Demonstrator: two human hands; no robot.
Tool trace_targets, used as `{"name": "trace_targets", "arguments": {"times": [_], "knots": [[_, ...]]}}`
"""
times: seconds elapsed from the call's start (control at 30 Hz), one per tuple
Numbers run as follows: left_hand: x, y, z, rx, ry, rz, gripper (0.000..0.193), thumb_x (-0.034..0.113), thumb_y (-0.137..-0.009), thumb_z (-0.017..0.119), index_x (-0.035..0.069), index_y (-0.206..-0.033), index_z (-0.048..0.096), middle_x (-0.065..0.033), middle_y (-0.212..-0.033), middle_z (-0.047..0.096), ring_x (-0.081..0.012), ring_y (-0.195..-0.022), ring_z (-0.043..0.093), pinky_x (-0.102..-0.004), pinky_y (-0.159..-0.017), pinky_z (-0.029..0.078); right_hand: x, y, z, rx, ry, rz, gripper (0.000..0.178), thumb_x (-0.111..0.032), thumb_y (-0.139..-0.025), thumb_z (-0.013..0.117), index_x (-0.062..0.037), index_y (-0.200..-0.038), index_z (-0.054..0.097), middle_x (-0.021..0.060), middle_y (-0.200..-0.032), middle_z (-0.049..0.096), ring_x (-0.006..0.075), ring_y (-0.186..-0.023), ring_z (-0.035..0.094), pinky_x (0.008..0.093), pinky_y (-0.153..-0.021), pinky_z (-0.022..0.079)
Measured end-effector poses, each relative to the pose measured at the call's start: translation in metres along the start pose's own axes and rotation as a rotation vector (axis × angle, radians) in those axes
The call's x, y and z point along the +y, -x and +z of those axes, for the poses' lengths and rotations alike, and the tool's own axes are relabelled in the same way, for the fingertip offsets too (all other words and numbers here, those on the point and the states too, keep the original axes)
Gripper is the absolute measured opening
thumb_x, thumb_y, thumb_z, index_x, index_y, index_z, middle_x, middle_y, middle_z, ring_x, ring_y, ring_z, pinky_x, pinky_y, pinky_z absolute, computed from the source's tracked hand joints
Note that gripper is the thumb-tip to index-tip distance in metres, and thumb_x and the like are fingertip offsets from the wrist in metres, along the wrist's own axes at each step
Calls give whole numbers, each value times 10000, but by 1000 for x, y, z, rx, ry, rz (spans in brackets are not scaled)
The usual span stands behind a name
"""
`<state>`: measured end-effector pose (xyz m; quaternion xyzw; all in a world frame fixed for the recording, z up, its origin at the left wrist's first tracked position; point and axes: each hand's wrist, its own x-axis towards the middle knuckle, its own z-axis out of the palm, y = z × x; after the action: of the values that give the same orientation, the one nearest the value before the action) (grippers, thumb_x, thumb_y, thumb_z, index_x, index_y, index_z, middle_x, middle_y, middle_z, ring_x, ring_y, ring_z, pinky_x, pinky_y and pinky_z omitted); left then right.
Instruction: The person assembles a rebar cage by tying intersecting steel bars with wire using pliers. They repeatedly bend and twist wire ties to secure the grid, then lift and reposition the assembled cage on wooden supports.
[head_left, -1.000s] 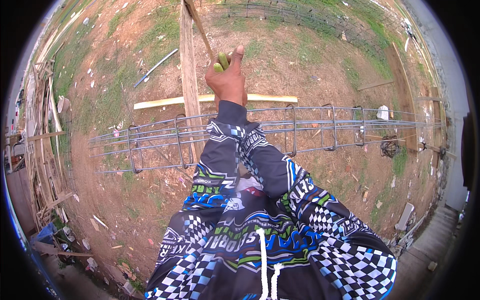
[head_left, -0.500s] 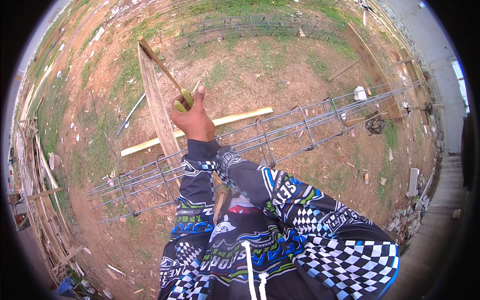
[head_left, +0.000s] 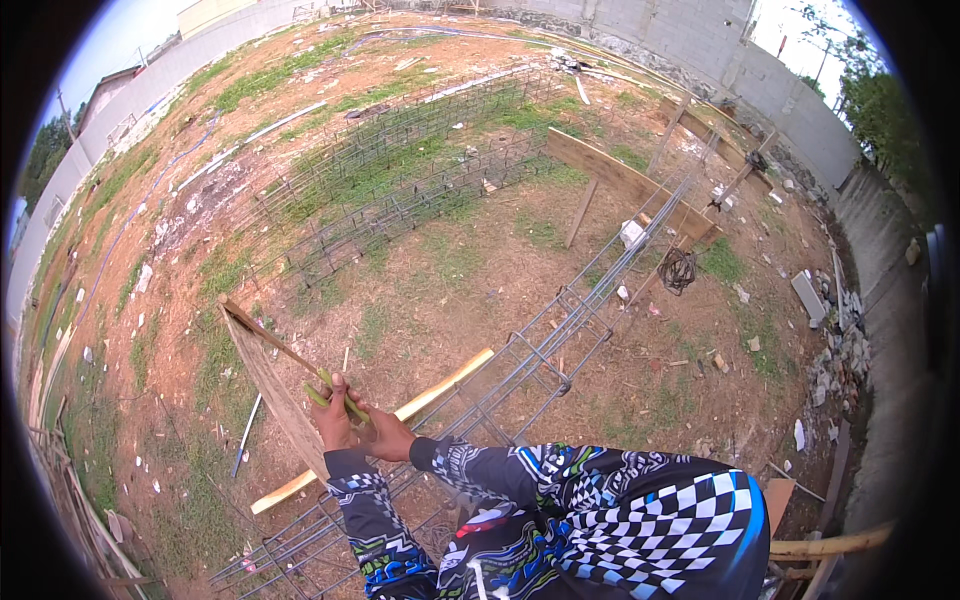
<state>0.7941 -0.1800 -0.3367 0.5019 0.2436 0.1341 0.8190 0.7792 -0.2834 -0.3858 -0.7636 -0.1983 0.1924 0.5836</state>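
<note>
My left hand [head_left: 336, 424] and my right hand [head_left: 388, 436] are close together in front of me, at the lower left. Two yellow-green handles of what look like pliers [head_left: 324, 386] stick out between the fingers; the jaws are hidden. My left fingers are wrapped round the handles, while my right fingers press in on them from the right side. Right behind the hands, a wooden plank [head_left: 262, 372] with a thin wooden strip [head_left: 270, 335] at its far end slants away. Below my sleeves runs a long cage of steel rebar [head_left: 540, 353] with square stirrups.
A pale timber batten [head_left: 445, 385] lies on the ground under the cage. Upright boards [head_left: 630, 182] stand at the cage's far end, near a coil of dark wire [head_left: 677, 270]. More rebar cages [head_left: 400, 215] rest on the grass beyond. Rubble [head_left: 835, 350] lines the right wall.
My view has tilted up and turned, bringing the far yard and walls into sight. My right hand now shows beside the left at the green handles; earlier it was mostly hidden.
</note>
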Motion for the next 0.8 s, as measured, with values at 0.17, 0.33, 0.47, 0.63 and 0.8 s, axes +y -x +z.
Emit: {"name": "trace_targets", "arguments": {"times": [0.17,0.33,0.47,0.63,0.8], "knots": [[-21,11,30,-8,-144,63,515,514,-942,571,6,-1015,530,-108,-802,616,-202,-618,624,-331,-531,535,23,19,-27,30,-261,-19,618,-197,-819,737,5,-1316,432,78,-771,631,161,-587,607,297,-502,485],[-60,45,55,-327,182,-296,604,515,-996,433,-38,-1219,529,-153,-989,662,-251,-846,659,-392,-796,548,4,86,-103,-90,-821,453,256,-237,-878,674,-57,-1033,578,41,-658,603,110,-464,562,231,-383,422],[-112,64,59,-547,177,-357,507,316,-991,544,-21,-1359,458,-116,-1162,600,-219,-985,592,-341,-829,475,7,122,-176,-199,-1083,521,225,-230,-936,610,-37,-1052,589,50,-696,619,114,-467,559,226,-367,417],[-145,100,139,-669,296,-406,531,254,-960,606,1,-1391,426,-113,-1177,594,-202,-953,595,-296,-761,469,46,165,-237,-267,-1476,418,237,-216,-933,610,-21,-1067,592,64,-711,628,109,-467,558,223,-379,428],[-174,128,225,-414,-107,-96,505,183,-964,580,12,-1408,411,-137,-1226,575,-222,-1031,599,-320,-841,492,66,175,-316,104,-935,436,268,-227,-923,618,5,-1056,612,76,-703,647,116,-460,567,210,-397,439]]}}
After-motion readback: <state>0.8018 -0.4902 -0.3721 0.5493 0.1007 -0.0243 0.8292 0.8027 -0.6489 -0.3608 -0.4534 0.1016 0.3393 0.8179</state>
